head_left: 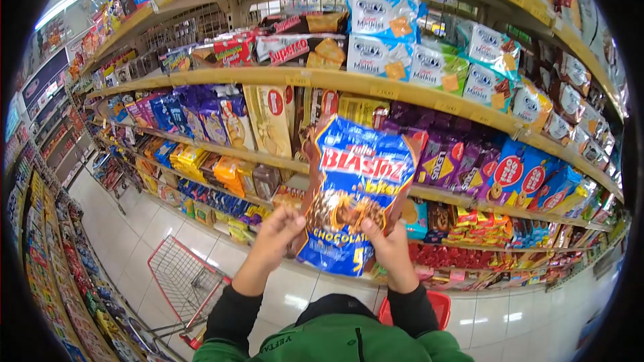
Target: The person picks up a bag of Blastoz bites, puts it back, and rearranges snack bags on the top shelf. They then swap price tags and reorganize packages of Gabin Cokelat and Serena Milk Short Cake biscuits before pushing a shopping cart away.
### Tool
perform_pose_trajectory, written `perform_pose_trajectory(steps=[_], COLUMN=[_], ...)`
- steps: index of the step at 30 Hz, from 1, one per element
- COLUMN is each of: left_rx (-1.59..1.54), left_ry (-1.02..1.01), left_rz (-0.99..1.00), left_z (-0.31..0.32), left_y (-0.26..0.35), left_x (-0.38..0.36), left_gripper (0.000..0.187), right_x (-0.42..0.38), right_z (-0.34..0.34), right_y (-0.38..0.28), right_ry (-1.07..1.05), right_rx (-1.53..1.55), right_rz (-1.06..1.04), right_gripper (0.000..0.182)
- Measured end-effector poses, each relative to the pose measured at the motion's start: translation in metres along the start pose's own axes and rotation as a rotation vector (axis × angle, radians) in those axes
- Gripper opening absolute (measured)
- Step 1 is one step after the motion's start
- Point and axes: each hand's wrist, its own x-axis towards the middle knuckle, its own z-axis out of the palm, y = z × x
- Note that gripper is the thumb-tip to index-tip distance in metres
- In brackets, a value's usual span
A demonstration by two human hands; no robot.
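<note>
Blastoz bites pouch [359,191] between fingers [373,230], left hand [276,233], right hand [390,247] pinching sides; I judge inspecting; next needs steady grip.

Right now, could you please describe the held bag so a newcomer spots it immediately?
Before the shelves, above the green jacket, find the left hand and right hand. They hold the blue Blastoz bag; unlike its shelved neighbours, it's gripped at both sides.

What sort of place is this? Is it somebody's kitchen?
No, it looks like a supermarket, probably the snack aisle. You can tell from the long shelves full of snack packets, the price tags along the edges, and the shopping cart on the floor.
</note>
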Motion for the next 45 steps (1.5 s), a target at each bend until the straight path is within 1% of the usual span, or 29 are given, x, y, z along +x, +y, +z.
perform_pose_trajectory(steps=[1, 2, 3, 5, 8, 9, 11, 12, 15, 16, 18, 19, 20, 22, 25, 26, 29, 30, 34, 37, 38, 39, 41, 42, 43, 45], left_rx=[-0.02, 0.102, 0.115, 0.077, 0.007, -0.022, -0.084, -0.078, 0.004, 0.045, 0.007, -0.013, 0.008, 0.015, 0.003, -0.012, 0.028, 0.043, 0.043, 0.066, 0.103, -0.007, -0.008, 0.008, -0.049, -0.064], left_ry=[-0.041, -0.035, -0.068, -0.122, -0.02, -0.004, 0.028, 0.024, -0.004, -0.012, 0.021, 0.037, 0.032, 0.032, 0.051, 0.057, 0.058, 0.056, 0.046, -0.004, -0.019, -0.035, -0.109, -0.071, -0.085, -0.05], left_rz=[0.004, 0.01, 0.031, 0.066, 0.015, 0.015, 0.014, -0.033, 0.072, 0.099, 0.08, 0.069, 0.107, 0.123, 0.134, 0.128, 0.109, 0.117, 0.126, 0.154, 0.124, 0.073, 0.055, 0.05, 0.03, -0.057], left_z=[-0.002, -0.003, -0.002, 0.002, 0.009, 0.012, 0.018, 0.017, 0.025, 0.027, 0.031, 0.033, 0.031, 0.03, 0.03, 0.031, 0.031, 0.032, 0.039, 0.035, 0.032, 0.034, 0.028, 0.03, 0.03, 0.034], left_y=[-0.008, -0.018, -0.029, -0.049, -0.061, -0.059, -0.055, -0.056, -0.059, -0.059, -0.06, -0.063, -0.068, -0.074, -0.082, -0.083, -0.091, -0.091, -0.083, -0.089, -0.089, -0.082, -0.079, -0.074, -0.071, -0.06], left_x=[-0.004, -0.009, -0.015, -0.025, -0.039, -0.043, -0.049, -0.051, -0.05, -0.05, -0.052, -0.054, -0.054, -0.055, -0.057, -0.058, -0.06, -0.06, -0.064, -0.065, -0.066, -0.069, -0.07, -0.074, -0.077, -0.082], left_gripper=[0.011, 0.021, 0.041, 0.06, 0.077, 0.08, 0.086, 0.091, 0.093, 0.089, 0.084, 0.082, 0.074, 0.071, 0.067, 0.067, 0.068, 0.068, 0.068, 0.069, 0.068, 0.064, 0.059, 0.052, 0.049, 0.05], right_x=[-0.003, -0.006, -0.008, -0.013, -0.019, -0.021, -0.024, -0.025, -0.028, -0.03, -0.032, -0.032, -0.033, -0.034, -0.034, -0.034, -0.037, -0.039, -0.043, -0.046, -0.047, -0.048, -0.049, -0.052, -0.055, -0.061], right_z=[-0.001, -0.003, -0.005, -0.008, -0.008, -0.005, -0.006, -0.006, -0.003, -0.002, -0.004, -0.006, -0.007, -0.008, -0.009, -0.008, -0.007, -0.005, -0.005, -0.011, -0.011, -0.014, -0.023, -0.023, -0.023, -0.024], right_y=[0.004, 0.008, 0.011, 0.02, 0.026, 0.025, 0.029, 0.029, 0.028, 0.025, 0.024, 0.024, 0.024, 0.025, 0.021, 0.011, 0.018, 0.019, 0.006, 0.011, 0.011, 0.006, 0.004, -0.002, -0.008, -0.007], right_ry=[0.014, 0.01, 0.009, -0.002, 0.011, 0.047, 0.044, 0.054, 0.068, 0.062, 0.038, 0.024, 0.01, -0.026, -0.101, -0.175, -0.18, -0.14, -0.152, -0.112, -0.089, -0.069, -0.098, -0.093, -0.088, -0.118], right_rx=[0.007, -0.021, -0.047, -0.103, -0.185, -0.203, -0.279, -0.31, -0.381, -0.393, -0.432, -0.398, -0.363, -0.234, 0.044, 0.101, 0.078, 0.12, 0.093, 0.039, 0.106, 0.084, 0.112, 0.147, 0.18, 0.217], right_rz=[0.007, 0.022, 0.039, 0.062, 0.036, 0.004, -0.003, -0.012, -0.04, -0.058, -0.077, -0.053, -0.027, 0.031, 0.118, 0.163, 0.088, 0.118, 0.179, 0.153, 0.144, 0.146, 0.214, 0.245, 0.276, 0.305], right_gripper=[0.039, 0.038, 0.037, 0.034, 0.034, 0.034, 0.035, 0.035, 0.037, 0.037, 0.036, 0.035, 0.034, 0.034, 0.046, 0.06, 0.062, 0.064, 0.061, 0.058, 0.054, 0.051, 0.05, 0.05, 0.049, 0.049])
